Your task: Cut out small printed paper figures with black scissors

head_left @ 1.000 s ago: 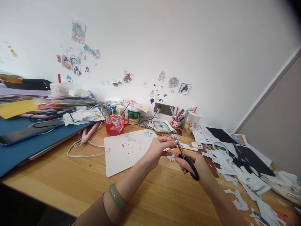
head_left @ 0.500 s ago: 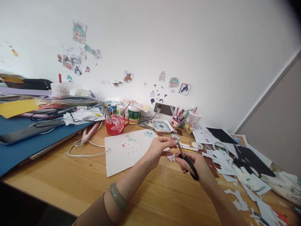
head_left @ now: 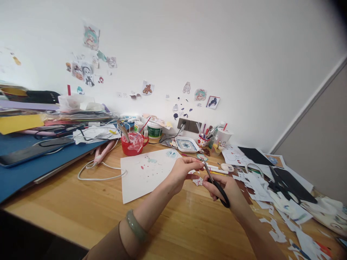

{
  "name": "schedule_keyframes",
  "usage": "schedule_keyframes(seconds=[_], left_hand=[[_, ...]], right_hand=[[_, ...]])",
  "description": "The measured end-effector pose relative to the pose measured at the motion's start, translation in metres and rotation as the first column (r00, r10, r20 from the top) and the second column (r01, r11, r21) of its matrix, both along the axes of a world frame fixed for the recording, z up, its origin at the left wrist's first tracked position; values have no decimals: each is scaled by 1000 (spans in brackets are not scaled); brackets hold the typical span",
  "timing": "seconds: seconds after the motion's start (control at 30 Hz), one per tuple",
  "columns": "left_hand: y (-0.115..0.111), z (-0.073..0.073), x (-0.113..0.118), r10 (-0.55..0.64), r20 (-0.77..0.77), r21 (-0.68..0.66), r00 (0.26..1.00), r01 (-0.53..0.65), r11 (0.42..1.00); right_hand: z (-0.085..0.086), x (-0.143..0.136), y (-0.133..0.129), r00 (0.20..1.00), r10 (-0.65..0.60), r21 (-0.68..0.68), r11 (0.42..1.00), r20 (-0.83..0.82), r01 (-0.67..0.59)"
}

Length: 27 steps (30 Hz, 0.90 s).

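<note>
My right hand point(head_left: 223, 191) grips black-handled scissors point(head_left: 219, 187) with its fingers in and around the loops. The scissors' narrow blades point up and away, their tips beside the fingertips of my left hand point(head_left: 182, 173). Thumb and fingers of that left hand are pinched together; whatever lies between them is too small to name. Below and between both hands a small white paper cutout with pink marks point(head_left: 198, 181) lies on the table. To the left, a white sheet with painted blue and red bits point(head_left: 141, 177) lies flat, partly behind my left forearm.
Behind my hands are pens point(head_left: 217, 169), a patterned dish point(head_left: 187, 144) and a cup of brushes point(head_left: 204, 140). A red mug point(head_left: 132, 146) stands at left by a white cable point(head_left: 103, 178). Paper scraps point(head_left: 278, 231) and larger black scissors point(head_left: 282, 185) lie at right.
Almost nothing differs. Both hands and the scissors hold nearly the same place, with only a very slight shift of my right hand.
</note>
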<state>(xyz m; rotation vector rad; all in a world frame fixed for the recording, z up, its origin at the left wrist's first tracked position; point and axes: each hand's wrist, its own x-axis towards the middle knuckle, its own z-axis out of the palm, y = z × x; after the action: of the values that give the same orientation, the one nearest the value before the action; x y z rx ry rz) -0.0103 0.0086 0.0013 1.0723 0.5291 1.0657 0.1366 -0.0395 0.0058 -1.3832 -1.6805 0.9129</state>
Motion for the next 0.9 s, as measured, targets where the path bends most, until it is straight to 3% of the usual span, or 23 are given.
schedule_keyframes(seconds=[0.9], left_hand=[[1, 2, -2, 9, 4, 4, 1000, -9, 1000]], right_hand=[[5, -1, -1, 996, -86, -20, 996, 34, 87]])
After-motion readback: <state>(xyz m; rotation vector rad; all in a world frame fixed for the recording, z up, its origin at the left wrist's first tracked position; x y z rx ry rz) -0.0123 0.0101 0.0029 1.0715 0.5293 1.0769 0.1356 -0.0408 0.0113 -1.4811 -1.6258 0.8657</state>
